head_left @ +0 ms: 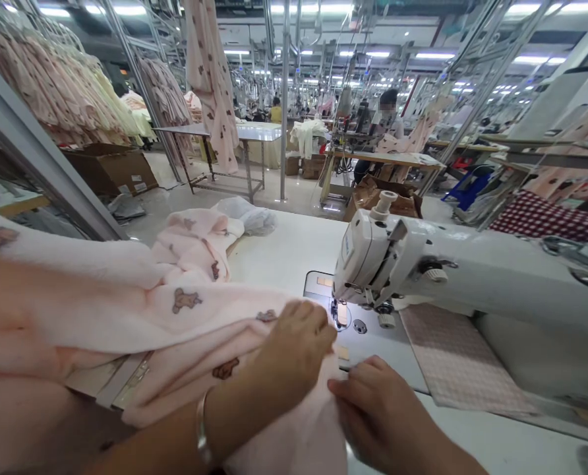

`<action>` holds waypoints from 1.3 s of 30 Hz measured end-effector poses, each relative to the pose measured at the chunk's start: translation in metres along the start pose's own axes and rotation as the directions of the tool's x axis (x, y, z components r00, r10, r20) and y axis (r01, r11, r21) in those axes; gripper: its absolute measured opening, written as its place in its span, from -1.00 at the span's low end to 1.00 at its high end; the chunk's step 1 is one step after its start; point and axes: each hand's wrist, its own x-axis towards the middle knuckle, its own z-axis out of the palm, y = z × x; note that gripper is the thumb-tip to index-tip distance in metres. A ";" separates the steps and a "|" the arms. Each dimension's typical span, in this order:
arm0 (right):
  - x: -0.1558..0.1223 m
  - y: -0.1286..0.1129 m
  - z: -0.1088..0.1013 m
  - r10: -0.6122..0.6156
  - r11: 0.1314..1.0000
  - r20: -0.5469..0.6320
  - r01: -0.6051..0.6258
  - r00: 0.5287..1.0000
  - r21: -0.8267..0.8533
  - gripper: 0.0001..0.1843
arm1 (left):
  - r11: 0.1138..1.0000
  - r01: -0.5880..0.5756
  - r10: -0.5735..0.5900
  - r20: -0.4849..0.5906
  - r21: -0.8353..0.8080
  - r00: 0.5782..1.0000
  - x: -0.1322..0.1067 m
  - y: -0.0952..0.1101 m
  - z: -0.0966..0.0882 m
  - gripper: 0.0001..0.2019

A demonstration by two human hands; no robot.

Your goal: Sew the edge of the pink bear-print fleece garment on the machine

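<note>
A pale pink fleece garment with brown bear prints (pixel 140 316) lies heaped across the left of the white sewing table (pixel 284 247). My left hand (pixel 294 346), a bracelet on its wrist, is curled over the fabric's edge just in front of the needle area. My right hand (pixel 378 402) pinches the same edge from the right, fingers closed on the cloth. The white sewing machine (pixel 422 260) stands right behind the hands, its presser foot (pixel 341 316) beside my left fingertips.
A checked cloth pad (pixel 457 359) lies under the machine arm. More pink fabric and a plastic bag (pixel 244 214) sit at the table's far side. Racks of hanging garments (pixel 66 92), cardboard boxes and other workstations with people fill the hall behind.
</note>
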 end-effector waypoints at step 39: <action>0.021 0.096 0.005 0.173 0.872 -0.107 -0.203 0.979 -0.446 -0.73 | 0.979 -0.191 0.196 0.067 -0.072 0.978 0.009 -0.038 0.016 -0.46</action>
